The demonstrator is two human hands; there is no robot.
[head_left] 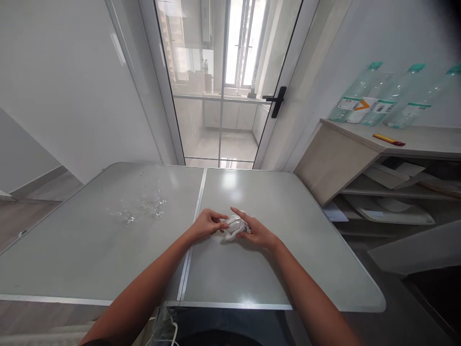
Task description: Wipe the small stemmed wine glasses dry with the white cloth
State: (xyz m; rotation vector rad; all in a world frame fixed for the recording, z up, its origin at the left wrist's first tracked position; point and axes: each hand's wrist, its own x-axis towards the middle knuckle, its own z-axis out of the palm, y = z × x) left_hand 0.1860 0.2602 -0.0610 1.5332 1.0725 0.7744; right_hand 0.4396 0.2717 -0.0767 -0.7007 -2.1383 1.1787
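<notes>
White and soft-looking, a crumpled bundle is at the middle of the grey table, just right of the metal strip that crosses its top; what it is made of I cannot tell. Beside the strip, the left hand pinches the bundle's near-left edge between thumb and fingers. Farther right of the strip, the right hand curls around the other side, thumb and fingers gripping it. Well left of the strip lie some clear, shiny pieces. Beyond its far end stands a glass door; well to its right, bottles stand on a shelf.
</notes>
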